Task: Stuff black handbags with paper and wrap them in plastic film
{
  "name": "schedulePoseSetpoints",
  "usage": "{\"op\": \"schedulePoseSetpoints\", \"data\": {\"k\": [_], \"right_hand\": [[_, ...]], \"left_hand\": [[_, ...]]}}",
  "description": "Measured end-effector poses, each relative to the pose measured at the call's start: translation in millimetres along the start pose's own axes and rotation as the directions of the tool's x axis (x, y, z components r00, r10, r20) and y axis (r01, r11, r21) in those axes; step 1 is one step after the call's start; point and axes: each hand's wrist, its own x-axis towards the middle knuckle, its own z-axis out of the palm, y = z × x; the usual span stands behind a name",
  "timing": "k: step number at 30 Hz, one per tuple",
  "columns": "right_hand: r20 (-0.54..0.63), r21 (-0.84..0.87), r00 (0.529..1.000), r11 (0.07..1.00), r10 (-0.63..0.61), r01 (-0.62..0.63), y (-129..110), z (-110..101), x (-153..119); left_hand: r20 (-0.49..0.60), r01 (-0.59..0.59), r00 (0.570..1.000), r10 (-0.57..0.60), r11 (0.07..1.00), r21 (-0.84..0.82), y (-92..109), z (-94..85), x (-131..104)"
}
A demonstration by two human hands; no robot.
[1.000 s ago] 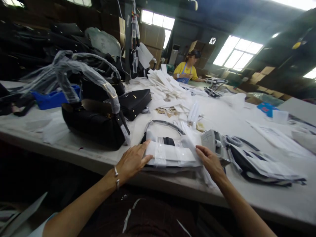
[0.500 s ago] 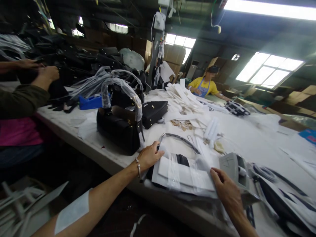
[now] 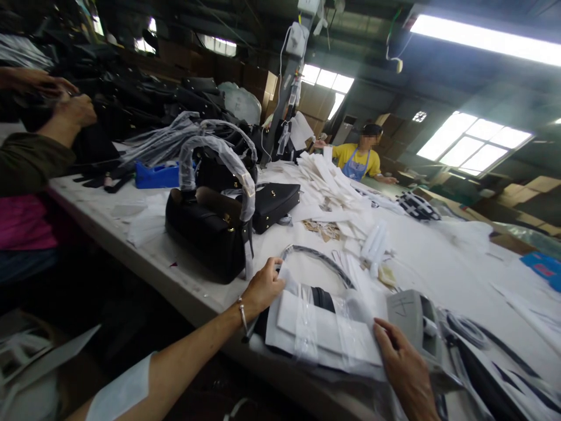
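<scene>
A pale worktable (image 3: 421,257) is used as the support surface. A heap of white paper strips (image 3: 324,184) is spread behind and to the right of the upright black handbag (image 3: 205,234), which is fitted with a film-wrapped handle (image 3: 248,199). A paper-covered handbag (image 3: 322,299) is laid to the right of the upright black handbag, nearer the viewer. Farther right of it, a grey box-shaped device (image 3: 407,321) is positioned. The right hand (image 3: 407,362) is placed well right of the upright black handbag, at the paper-covered handbag's right edge; thumb and forefinger are parted, and whether paper is pinched cannot be told. The left hand (image 3: 263,285) is placed just right of the upright black handbag, fingers bent at the paper-covered handbag's left corner; whether a pinch is applied cannot be told.
</scene>
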Motion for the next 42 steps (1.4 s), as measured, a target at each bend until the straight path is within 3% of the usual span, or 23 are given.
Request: {"op": "schedulePoseSetpoints", "data": {"k": [4,6,9,11,13,18,21,25,30,33,38,42], "right_hand": [[-0.002,-0.045,0.999,0.998,-0.045,0.045,9.2,0.5,3.9],[-0.028,-0.102,0.988,0.983,-0.153,0.15,12.7,-1.9,7.0],[-0.135,-0.199,0.894,0.895,-0.428,0.398,4.3,-6.1,10.1],[-0.165,-0.203,0.816,0.829,-0.554,0.521,-15.0,-5.4,9.2],[-0.124,-0.145,0.773,0.782,-0.622,0.606,-43.9,0.1,6.1],[0.09,0.036,0.63,0.634,-0.771,0.772,-121.5,30.8,0.8],[0.243,0.088,0.563,0.596,-0.79,0.798,-149.8,49.6,6.8],[0.418,0.171,0.585,0.693,-0.695,0.701,-165.8,58.8,22.0],[0.585,0.17,0.649,0.856,-0.486,0.488,-167.9,46.6,32.3],[0.578,0.115,0.686,0.877,-0.441,0.467,-167.8,42.5,31.2],[0.608,-0.031,0.705,0.876,-0.366,0.482,-173.6,50.9,27.7],[0.629,-0.006,0.677,0.869,-0.38,0.494,-172.3,54.9,31.7]], "left_hand": [[-0.011,-0.032,0.999,0.032,0.996,-0.085,-5.7,-5.2,-3.9],[-0.007,-0.046,0.999,0.045,0.992,-0.12,-10.7,-9.3,-2.5],[-0.076,-0.042,0.997,0.03,0.986,-0.16,-20.1,-13.3,3.7],[-0.116,-0.02,0.993,-0.001,0.982,-0.187,-25.1,-12.8,8.9],[-0.101,0.01,0.994,-0.032,0.976,-0.216,-27.6,-10.1,14.0],[0.005,0.063,0.998,-0.064,0.966,-0.251,-24.5,-2.6,24.4],[0.084,0.131,0.991,-0.107,0.926,-0.353,-21.2,-0.7,32.3],[0.223,0.226,0.966,-0.134,0.855,-0.466,-15.1,5.4,49.7],[0.357,0.289,0.927,-0.118,0.832,-0.474,-7.0,19.3,69.5],[0.359,0.285,0.927,-0.107,0.823,-0.492,-7.5,23.4,73.2],[0.305,0.251,0.949,-0.086,0.792,-0.556,-13.5,22.8,75.1],[0.298,0.234,0.952,-0.065,0.782,-0.578,-13.7,22.3,79.6]]}}
